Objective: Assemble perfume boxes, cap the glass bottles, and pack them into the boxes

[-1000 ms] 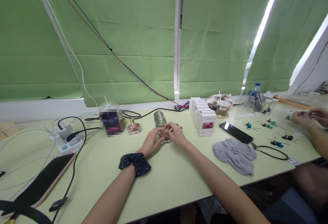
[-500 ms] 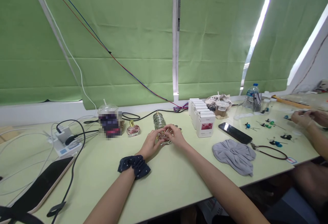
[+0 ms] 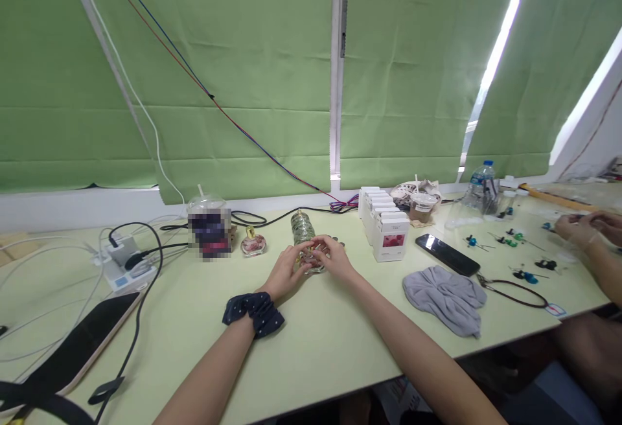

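A small glass bottle (image 3: 313, 266) with reddish contents stands on the pale table, its top covered by fingers. My left hand (image 3: 286, 271), with a dark scrunchie (image 3: 253, 313) at the wrist, grips it from the left. From the right, the bent fingers of my right hand (image 3: 332, 259) hold its upper part. Just behind is a row of clear glass bottles (image 3: 302, 225). Another small bottle with a gold top (image 3: 253, 243) stands to the left, touched by neither hand.
White boxes (image 3: 390, 238), a black phone (image 3: 447, 254) and a grey cloth (image 3: 444, 298) lie to the right. A power strip (image 3: 127, 269) with cables is at left. Another person's hands (image 3: 580, 229) work at far right, near small blue and green parts (image 3: 510, 239).
The view has shifted slightly. Both my hands stay at the small bottle in nearly the same pose.
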Action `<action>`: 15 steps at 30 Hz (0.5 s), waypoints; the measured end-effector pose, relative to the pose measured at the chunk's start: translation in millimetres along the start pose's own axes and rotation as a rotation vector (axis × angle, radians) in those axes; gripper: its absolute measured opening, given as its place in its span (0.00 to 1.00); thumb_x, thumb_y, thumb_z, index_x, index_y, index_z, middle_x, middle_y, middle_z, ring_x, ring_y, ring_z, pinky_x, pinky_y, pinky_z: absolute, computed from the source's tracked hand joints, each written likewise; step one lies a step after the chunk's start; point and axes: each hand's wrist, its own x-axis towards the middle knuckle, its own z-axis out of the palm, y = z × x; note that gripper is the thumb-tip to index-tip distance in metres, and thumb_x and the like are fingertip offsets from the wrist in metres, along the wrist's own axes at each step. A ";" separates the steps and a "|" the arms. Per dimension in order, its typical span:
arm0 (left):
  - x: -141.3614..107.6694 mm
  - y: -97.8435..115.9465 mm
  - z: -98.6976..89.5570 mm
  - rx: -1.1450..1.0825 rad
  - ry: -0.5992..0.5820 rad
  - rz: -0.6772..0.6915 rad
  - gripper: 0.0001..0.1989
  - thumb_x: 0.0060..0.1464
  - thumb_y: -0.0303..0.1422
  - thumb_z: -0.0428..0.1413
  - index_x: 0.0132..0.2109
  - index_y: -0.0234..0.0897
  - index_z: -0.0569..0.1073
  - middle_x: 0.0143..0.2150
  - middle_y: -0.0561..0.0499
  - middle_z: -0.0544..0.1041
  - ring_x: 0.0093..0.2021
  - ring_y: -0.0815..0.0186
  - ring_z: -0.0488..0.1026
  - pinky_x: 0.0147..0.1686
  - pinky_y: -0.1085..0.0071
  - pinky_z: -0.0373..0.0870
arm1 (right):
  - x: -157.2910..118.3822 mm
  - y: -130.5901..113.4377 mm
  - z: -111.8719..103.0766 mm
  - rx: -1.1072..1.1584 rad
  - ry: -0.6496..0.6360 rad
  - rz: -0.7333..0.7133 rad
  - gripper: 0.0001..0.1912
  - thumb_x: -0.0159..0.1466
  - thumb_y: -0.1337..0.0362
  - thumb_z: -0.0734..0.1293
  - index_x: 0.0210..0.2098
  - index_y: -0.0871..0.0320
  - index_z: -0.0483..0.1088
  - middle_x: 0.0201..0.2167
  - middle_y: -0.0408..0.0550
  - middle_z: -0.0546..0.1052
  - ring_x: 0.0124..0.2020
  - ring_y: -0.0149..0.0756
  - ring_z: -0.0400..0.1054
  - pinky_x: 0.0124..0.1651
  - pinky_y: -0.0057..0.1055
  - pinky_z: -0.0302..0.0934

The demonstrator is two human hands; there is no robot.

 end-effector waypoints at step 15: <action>4.9 11.9 -17.3 0.063 0.243 0.056 0.32 0.58 0.23 0.44 0.65 0.42 0.41 0.61 0.39 0.57 0.52 0.61 0.66 0.54 0.56 0.65 | -5.3 -27.6 1.0 -0.222 0.141 -0.380 0.10 0.60 0.62 0.68 0.41 0.55 0.72 0.40 0.52 0.77 0.45 0.43 0.67 0.49 0.40 0.61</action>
